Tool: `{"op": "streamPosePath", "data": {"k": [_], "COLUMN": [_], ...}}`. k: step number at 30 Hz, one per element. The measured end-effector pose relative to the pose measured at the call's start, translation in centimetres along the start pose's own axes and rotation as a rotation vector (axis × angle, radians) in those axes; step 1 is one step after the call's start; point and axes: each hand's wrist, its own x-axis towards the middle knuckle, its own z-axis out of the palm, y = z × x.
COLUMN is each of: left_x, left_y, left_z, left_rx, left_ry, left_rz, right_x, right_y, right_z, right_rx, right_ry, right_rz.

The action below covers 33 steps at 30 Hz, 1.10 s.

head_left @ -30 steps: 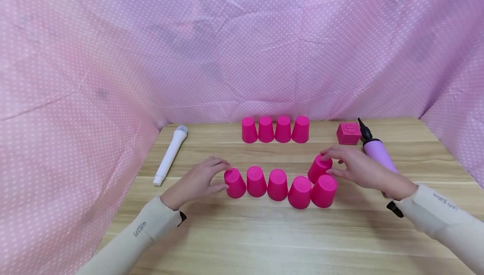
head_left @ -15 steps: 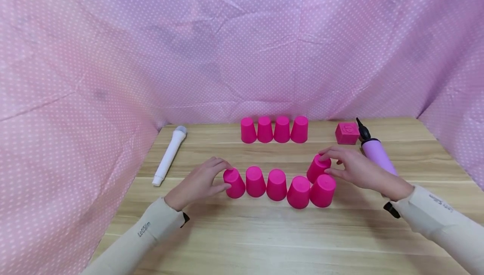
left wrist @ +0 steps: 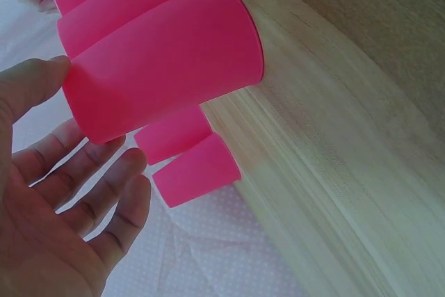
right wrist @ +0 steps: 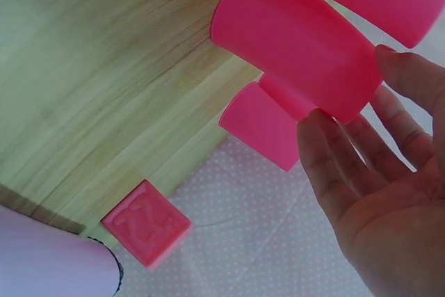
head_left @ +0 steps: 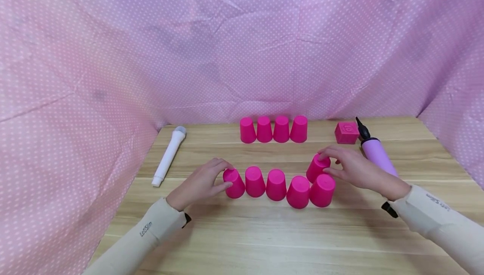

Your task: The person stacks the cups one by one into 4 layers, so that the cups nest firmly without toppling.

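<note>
Several pink cups stand upside down in a front row on the table. In the head view my left hand pinches the leftmost cup near its upturned base. Seen from the left wrist, the thumb lies on one side of that cup and the fingertips on the other. My right hand pinches a cup just behind the row's right end. The right wrist view shows thumb and fingers at the base end of this cup. In front of it stands the rightmost cup.
Another row of pink cups stands upside down at the back. A white microphone lies at left. At right are a pink cube and a purple hand pump. Polka-dot cloth hangs behind the wooden table.
Both hands keep their hold on the same cups, which stay where they stood. The head view has shifted very slightly.
</note>
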Motion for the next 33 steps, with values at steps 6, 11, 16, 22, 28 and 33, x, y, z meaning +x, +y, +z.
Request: {"op": "streamPosePath", "data": {"k": [6, 11, 16, 22, 28, 33], "left_x": [-0.1, -0.1, -0.1, -0.1, 0.1, 0.8], "left_y": [0.0, 0.0, 0.0, 0.0, 0.1, -0.1], "left_z": [0.0, 0.0, -0.1, -0.2, -0.8, -1.3], "left_rx": [-0.005, -0.013, -0.014, -0.02, -0.003, 0.022], "left_ry": [-0.005, -0.001, -0.005, -0.006, 0.02, 0.034], "left_rz": [-0.014, -0.011, -0.024, -0.037, -0.006, 0.002], "right_x": [-0.1, -0.2, -0.4, -0.5, -0.1, 0.7], "right_y": [0.0, 0.0, 0.0, 0.1, -0.1, -0.1], "right_z": [0.1, 0.2, 0.4, 0.4, -0.2, -1.2], "right_rx": [-0.003, 0.006, -0.002, -0.011, -0.01, -0.021], "right_ry": [-0.005, 0.001, 0.019, 0.051, 0.066, 0.094], "right_rz": [0.015, 0.013, 0.008, -0.009, -0.012, -0.024]}}
